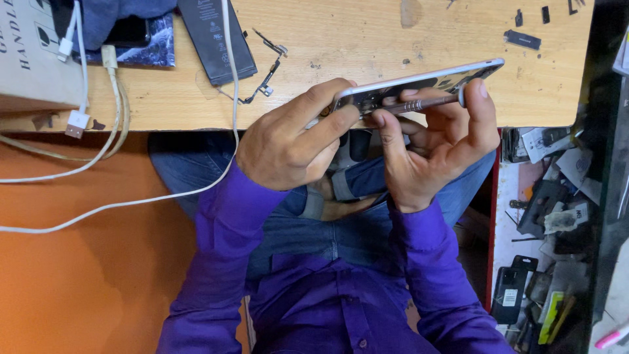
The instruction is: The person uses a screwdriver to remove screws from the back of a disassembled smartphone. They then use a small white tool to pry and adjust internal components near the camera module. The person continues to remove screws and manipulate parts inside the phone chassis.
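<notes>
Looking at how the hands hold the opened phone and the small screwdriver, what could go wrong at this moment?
1. The left hand grips only one end of the opened phone, tilted above the table edge; it might slip.
2. The right hand presses a thin screwdriver inside; the tip could skid onto nearby parts.
3. The loose flex cable and battery lie close by and could be knocked.

My wooden worktop [367, 39] w/ scuffed, stained top, orange floor [78, 275] below on my left, white cables [98, 157] trailing off the edge, cluttered parts shelf [550, 216] on my right, even indoor light
</notes>
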